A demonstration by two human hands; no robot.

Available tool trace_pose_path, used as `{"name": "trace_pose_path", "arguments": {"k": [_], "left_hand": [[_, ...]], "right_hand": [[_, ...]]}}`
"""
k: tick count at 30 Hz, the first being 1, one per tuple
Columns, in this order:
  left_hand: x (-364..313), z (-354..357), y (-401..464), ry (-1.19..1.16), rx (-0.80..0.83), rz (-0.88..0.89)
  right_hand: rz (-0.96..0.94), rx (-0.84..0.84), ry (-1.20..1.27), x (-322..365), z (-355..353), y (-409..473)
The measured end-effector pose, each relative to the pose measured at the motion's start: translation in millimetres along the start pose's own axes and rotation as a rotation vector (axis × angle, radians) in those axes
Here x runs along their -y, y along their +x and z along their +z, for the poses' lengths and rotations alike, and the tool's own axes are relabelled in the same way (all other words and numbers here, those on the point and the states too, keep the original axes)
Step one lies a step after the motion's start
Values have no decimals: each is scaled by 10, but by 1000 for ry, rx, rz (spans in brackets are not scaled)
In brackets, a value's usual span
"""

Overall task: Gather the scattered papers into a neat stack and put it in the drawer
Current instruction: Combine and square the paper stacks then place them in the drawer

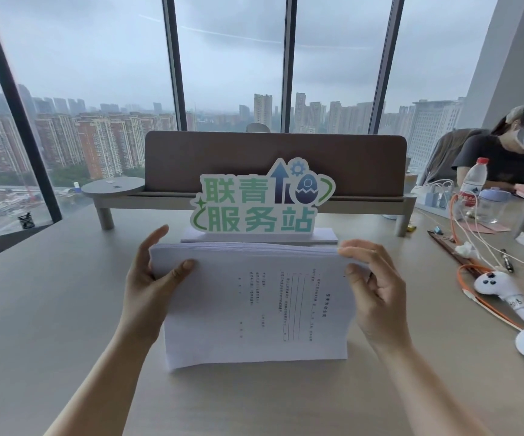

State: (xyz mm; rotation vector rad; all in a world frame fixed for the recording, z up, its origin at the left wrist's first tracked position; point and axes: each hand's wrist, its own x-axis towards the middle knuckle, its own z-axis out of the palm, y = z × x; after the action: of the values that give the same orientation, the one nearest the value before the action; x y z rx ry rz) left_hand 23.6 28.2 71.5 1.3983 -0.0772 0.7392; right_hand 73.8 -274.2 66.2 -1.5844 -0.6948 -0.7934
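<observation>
Papers (pixel 254 303) between hands, sign (pixel 260 202) "联青服务站"

Single head-worn view, looking forward and down — close over desk (pixel 66 309), windows (pixel 232 58) beyond

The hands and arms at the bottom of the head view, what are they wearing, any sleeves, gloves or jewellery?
Both forearms are bare to the frame edge, with no sleeves showing. The left hand and right hand wear no gloves, and no rings, watch or bracelet can be seen.
</observation>
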Motion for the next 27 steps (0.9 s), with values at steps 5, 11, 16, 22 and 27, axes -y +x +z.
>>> {"name": "trace_pose_path", "arguments": {"k": [5, 11, 16, 22, 27], "left_hand": [[108, -45, -73, -3, 44, -148], [193, -89, -71, -29, 36, -203], [331, -104, -194, 9, 90, -246], [186, 5, -96, 52, -65, -114], [439, -169, -238, 123, -57, -198]], "right_hand": [[77, -14, 56, -67, -17, -71], [591, 130, 464, -133, -26, -168], [716, 78, 412, -162, 105, -297], [636, -29, 376, -67, 306, -143], [724, 85, 393, -116, 361, -309]]}}
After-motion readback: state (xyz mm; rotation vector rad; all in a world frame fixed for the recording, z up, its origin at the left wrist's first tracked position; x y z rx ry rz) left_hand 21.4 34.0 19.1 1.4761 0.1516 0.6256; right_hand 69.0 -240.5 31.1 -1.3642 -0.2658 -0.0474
